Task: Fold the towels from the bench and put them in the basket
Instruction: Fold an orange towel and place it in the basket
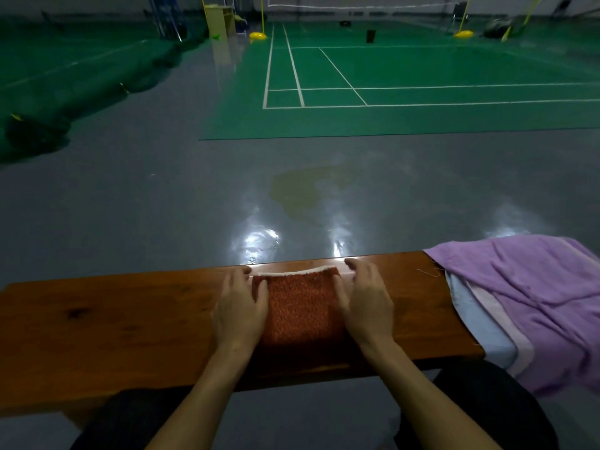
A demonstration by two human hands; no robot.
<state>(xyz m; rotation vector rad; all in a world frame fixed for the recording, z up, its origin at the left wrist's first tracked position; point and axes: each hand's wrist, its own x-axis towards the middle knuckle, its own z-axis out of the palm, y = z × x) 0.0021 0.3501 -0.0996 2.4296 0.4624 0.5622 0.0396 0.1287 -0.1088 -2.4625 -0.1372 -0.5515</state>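
Badminton court beyond; wooden bench in front. Purple towel pile at its right end. Orange towel folded mid-bench, left hand and right hand pressing its sides, fingers loosely extended. Folding step; next: lift, find the unseen basket.

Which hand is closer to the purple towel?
Right. The right hand rests on the orange towel's right edge, toward the purple towel; the left hand is on its far side.

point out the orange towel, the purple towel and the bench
orange towel (302,306), head view, middle of its top face
purple towel (519,280), head view, its draped top
bench (113,319), head view, bare wood left of the hands
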